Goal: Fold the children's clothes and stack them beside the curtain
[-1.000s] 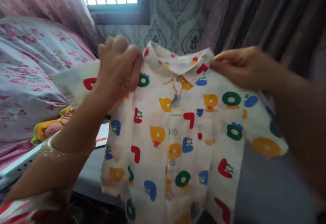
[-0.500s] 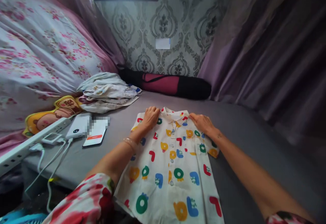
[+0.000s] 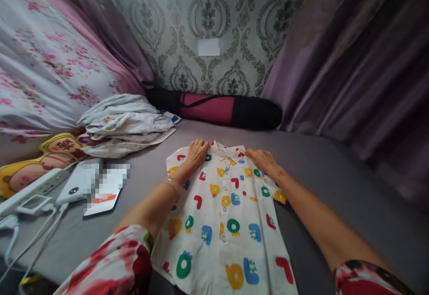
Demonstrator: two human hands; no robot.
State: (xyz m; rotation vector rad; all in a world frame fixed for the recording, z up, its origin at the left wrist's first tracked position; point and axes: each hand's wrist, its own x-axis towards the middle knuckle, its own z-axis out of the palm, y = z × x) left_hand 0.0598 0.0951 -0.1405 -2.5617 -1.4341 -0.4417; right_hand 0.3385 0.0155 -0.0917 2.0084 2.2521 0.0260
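A small white shirt [image 3: 223, 210] with coloured letters and shapes lies front side up, its collar toward the wall. My left hand [image 3: 197, 153] grips the shirt at the shoulder left of the collar, fingers curled. At the shoulder right of the collar, my right hand [image 3: 263, 160] pinches the cloth with its fingers together. Both short sleeves show beside my forearms, and the lower hem runs out of view at the bottom.
Crumpled clothes [image 3: 129, 123] lie at the back left, beside a black and maroon roll bag [image 3: 208, 108] along the wall. Nearer left are a phone [image 3: 103, 196], a white power bank [image 3: 75, 187], a power strip [image 3: 40, 187] with cables and a yellow cushion [image 3: 31, 170] on the grey sheet [image 3: 325, 174].
The camera view has tilted down and shifted slightly, so the wall and left-hand objects sit differently. Both hands keep their hold on the shirt's shoulders, and the shirt looks almost unchanged.
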